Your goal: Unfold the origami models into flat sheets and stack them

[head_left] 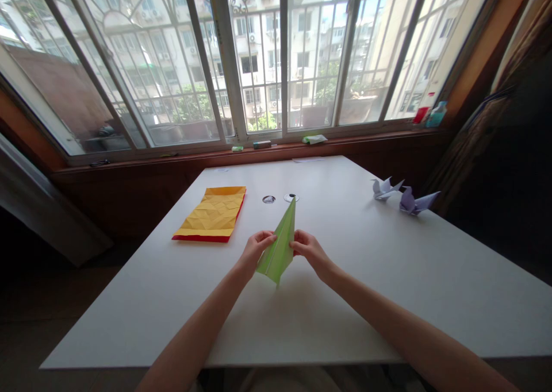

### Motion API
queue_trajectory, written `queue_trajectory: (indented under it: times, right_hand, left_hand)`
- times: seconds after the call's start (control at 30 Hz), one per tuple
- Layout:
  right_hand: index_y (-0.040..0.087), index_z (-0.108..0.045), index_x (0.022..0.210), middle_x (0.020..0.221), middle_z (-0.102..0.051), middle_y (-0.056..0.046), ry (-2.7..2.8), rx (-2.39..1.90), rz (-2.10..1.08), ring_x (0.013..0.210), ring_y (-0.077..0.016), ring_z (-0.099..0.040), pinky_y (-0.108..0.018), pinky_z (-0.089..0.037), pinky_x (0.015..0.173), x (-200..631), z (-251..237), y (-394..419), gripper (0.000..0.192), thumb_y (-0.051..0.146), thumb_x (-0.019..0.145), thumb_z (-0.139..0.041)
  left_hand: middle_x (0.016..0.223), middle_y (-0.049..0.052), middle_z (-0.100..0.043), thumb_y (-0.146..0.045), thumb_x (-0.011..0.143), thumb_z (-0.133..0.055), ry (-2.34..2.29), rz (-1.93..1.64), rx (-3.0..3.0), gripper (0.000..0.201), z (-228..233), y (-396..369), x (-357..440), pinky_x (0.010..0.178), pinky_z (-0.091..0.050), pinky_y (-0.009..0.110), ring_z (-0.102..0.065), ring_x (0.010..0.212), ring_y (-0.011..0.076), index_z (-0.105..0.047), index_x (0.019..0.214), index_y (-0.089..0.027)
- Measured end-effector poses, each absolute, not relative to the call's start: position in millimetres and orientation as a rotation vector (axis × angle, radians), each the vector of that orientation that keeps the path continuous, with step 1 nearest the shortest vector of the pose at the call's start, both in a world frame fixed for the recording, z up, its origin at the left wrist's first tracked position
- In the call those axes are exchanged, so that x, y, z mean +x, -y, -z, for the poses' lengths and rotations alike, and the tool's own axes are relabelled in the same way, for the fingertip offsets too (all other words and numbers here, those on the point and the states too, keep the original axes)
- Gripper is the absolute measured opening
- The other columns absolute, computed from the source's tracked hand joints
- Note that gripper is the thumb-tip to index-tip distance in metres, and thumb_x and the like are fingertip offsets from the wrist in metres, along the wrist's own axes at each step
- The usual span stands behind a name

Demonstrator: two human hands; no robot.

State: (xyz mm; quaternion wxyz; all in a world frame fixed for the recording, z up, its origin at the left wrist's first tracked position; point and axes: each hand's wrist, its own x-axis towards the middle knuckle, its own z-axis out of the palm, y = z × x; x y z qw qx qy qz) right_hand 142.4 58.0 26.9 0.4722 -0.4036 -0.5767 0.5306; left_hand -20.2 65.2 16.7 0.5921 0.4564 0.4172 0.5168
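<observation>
A light green sheet of paper folded into a long pointed shape [281, 245] is held up over the white table, its tip pointing away from me. My left hand [257, 249] pinches its left edge between thumb and fingers. On the opposite edge, my right hand [309, 249] grips it the same way. Crease lines run lengthwise along the paper, and its wide end hangs toward me. The fingers behind the paper are partly hidden.
On the white table [164, 323], creased yellow-and-red paper [215, 214] lies left. Two folded paper birds, one pale [383, 189] and one purple [416, 201], stand right. Two round holes [268, 199] are beyond my hands. Small items, including a green packet [314, 139], line the windowsill.
</observation>
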Motion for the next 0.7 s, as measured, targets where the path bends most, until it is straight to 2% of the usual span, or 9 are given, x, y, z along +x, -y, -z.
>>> queue_trajectory:
  times: [0.07, 0.2, 0.37, 0.43, 0.53, 0.6, 0.7]
  right_hand:
    - [0.016, -0.052, 0.068, 0.068, -0.055, 0.001, 1.395, -1.036, -1.264, 0.063, -0.0131, -0.055, -0.026, -0.045, 0.056, 146, -28, -59, 0.013, 0.027, 0.062, -0.053]
    - [0.018, -0.049, 0.062, 0.059, -0.050, 0.004, 1.400, -1.151, -1.143, 0.056, -0.0108, -0.048, -0.024, -0.038, 0.052, 156, -29, -66, 0.008, 0.025, 0.060, -0.051]
    - [0.017, -0.052, 0.063, 0.062, -0.057, 0.001, 1.472, -1.283, -1.029, 0.058, -0.0128, -0.050, -0.025, -0.037, 0.053, 173, -28, -82, 0.011, 0.027, 0.058, -0.053]
    - [0.017, -0.053, 0.062, 0.061, -0.058, 0.001, 1.507, -1.336, -0.985, 0.057, -0.0133, -0.051, -0.025, -0.036, 0.052, 181, -27, -89, 0.011, 0.027, 0.057, -0.054]
    - [0.018, -0.054, 0.060, 0.060, -0.057, 0.001, 1.559, -1.405, -0.880, 0.058, -0.0135, -0.050, -0.025, -0.035, 0.053, 189, -26, -95, 0.007, 0.023, 0.055, -0.055]
    - [0.019, -0.054, 0.060, 0.060, -0.056, 0.002, 1.595, -1.433, -0.808, 0.059, -0.0138, -0.050, -0.025, -0.035, 0.055, 192, -26, -96, 0.006, 0.021, 0.054, -0.056]
    - [0.020, -0.054, 0.061, 0.062, -0.057, 0.002, 1.634, -1.450, -0.748, 0.061, -0.0147, -0.050, -0.026, -0.035, 0.057, 193, -25, -95, 0.008, 0.018, 0.053, -0.057]
  left_hand:
    - [0.073, -0.001, -0.062, -0.035, 0.058, -0.074, -1.029, -1.258, 1.069, 0.026, -16, -71, -26, 0.064, -0.038, 0.022, -0.054, 0.065, 0.0099, -0.059, 0.064, -0.015]
    - [0.061, -0.003, -0.057, -0.038, 0.058, -0.074, -1.124, -1.258, 1.084, 0.029, -18, -76, -35, 0.054, -0.034, 0.021, -0.049, 0.055, 0.0087, -0.059, 0.065, -0.014]
    - [0.056, -0.005, -0.052, -0.034, 0.063, -0.073, -1.251, -1.217, 1.125, 0.028, -17, -81, -43, 0.049, -0.034, 0.019, -0.046, 0.051, 0.0071, -0.055, 0.064, -0.013]
    - [0.063, -0.003, -0.054, -0.032, 0.072, -0.067, -1.310, -1.175, 1.144, 0.023, -15, -84, -47, 0.051, -0.040, 0.020, -0.050, 0.055, 0.0080, -0.056, 0.071, -0.012]
    - [0.091, 0.004, -0.060, -0.030, 0.085, -0.054, -1.387, -1.093, 1.160, 0.022, -12, -87, -52, 0.066, -0.050, 0.030, -0.059, 0.076, 0.0134, -0.057, 0.097, -0.012]
    - [0.107, 0.007, -0.058, -0.030, 0.087, -0.051, -1.417, -1.047, 1.161, 0.028, -10, -88, -54, 0.075, -0.051, 0.037, -0.059, 0.089, 0.0175, -0.053, 0.109, -0.014]
    - [0.112, 0.008, -0.056, -0.030, 0.086, -0.052, -1.424, -1.011, 1.154, 0.031, -9, -87, -53, 0.079, -0.050, 0.040, -0.058, 0.095, 0.0195, -0.052, 0.113, -0.014]
